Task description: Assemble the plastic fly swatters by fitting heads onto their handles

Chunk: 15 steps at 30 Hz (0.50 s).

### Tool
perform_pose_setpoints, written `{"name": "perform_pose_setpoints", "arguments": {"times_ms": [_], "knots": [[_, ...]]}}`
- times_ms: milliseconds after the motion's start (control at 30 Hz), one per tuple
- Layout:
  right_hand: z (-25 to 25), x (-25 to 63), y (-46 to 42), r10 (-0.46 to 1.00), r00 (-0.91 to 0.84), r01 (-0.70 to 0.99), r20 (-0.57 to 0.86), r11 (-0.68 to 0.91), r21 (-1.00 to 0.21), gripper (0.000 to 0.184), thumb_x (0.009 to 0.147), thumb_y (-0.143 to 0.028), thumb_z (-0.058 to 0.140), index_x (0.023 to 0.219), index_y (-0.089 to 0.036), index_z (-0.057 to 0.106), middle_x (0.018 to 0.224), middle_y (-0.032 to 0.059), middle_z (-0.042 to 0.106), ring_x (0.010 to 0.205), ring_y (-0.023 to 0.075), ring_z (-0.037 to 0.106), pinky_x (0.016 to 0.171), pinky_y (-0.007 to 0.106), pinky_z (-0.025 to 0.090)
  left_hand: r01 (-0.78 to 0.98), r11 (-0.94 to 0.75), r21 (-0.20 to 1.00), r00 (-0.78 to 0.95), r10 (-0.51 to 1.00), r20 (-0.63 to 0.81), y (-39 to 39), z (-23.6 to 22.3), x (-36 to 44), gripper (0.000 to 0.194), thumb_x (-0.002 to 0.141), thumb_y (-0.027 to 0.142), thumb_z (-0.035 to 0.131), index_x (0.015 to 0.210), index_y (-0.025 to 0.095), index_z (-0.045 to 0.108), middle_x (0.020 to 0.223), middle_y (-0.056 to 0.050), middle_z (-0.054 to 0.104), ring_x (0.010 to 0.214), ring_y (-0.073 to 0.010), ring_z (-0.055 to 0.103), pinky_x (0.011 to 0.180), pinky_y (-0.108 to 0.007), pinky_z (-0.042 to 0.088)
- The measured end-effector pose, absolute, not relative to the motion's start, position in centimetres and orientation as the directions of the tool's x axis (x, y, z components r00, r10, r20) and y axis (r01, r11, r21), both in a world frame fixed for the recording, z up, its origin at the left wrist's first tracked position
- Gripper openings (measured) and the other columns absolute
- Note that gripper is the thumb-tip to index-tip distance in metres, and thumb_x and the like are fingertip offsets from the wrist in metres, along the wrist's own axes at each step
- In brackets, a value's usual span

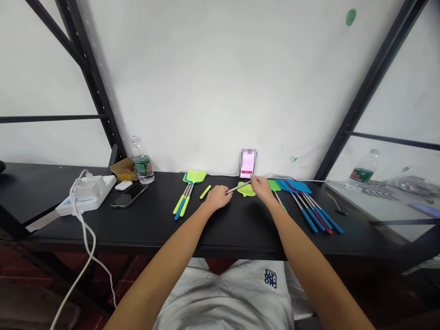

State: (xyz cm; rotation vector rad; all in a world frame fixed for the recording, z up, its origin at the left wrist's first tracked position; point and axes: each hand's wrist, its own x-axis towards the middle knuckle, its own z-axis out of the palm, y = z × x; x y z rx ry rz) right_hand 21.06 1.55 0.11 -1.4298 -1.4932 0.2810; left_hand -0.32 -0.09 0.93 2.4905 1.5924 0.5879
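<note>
My left hand (218, 197) is closed on the near end of a thin silver rod (238, 187) that slants over the black table (137, 224). My right hand (261, 187) pinches the rod's far end, where a yellow-green swatter head (246, 191) lies on the table. A loose yellow-green handle sleeve (205, 191) lies just left of my left hand. A small pile of finished swatters with yellow-green and blue handles (187, 195) lies further left. To the right, several blue swatters with blue and red handles (309, 208) fan out.
A phone with a lit screen (248, 164) leans against the wall behind my hands. At the left stand a water bottle (141, 160), a dark phone (129, 195), a white earbud case (123, 185), a cardboard box (124, 169) and a white power strip (87, 192) with cable. Black rack posts flank the table.
</note>
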Motion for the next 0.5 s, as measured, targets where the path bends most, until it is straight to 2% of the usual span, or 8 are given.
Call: {"name": "perform_pose_setpoints", "arguments": {"times_ms": [333,500], "knots": [[0.3,19.8,0.9,0.876,0.136,0.592,0.462,0.302,-0.747,0.050,0.089,-0.062,0.041,0.060,-0.021,0.040,0.053,-0.0008,0.045,0.051,0.0128,0.042,0.048,0.025,0.031,0.855,-0.413,0.313,0.343,0.904,0.255,0.0,0.8,-0.3,0.033,0.090,0.041,0.048,0.081,0.019,0.070,0.087,-0.010,0.072,0.083,-0.0226,0.065,0.067,-0.028,0.041],[0.5,19.5,0.6,0.886,0.109,0.470,0.451,0.354,-0.809,0.051,0.082,-0.068,0.050,0.062,-0.022,0.041,0.053,-0.0024,0.042,0.049,0.0119,0.040,0.045,0.024,0.031,0.850,-0.420,0.318,0.341,0.899,0.274,0.2,0.6,-0.4,0.034,0.091,0.041,0.047,0.082,0.019,0.071,0.085,-0.011,0.072,0.080,-0.0223,0.065,0.064,-0.028,0.039]]}}
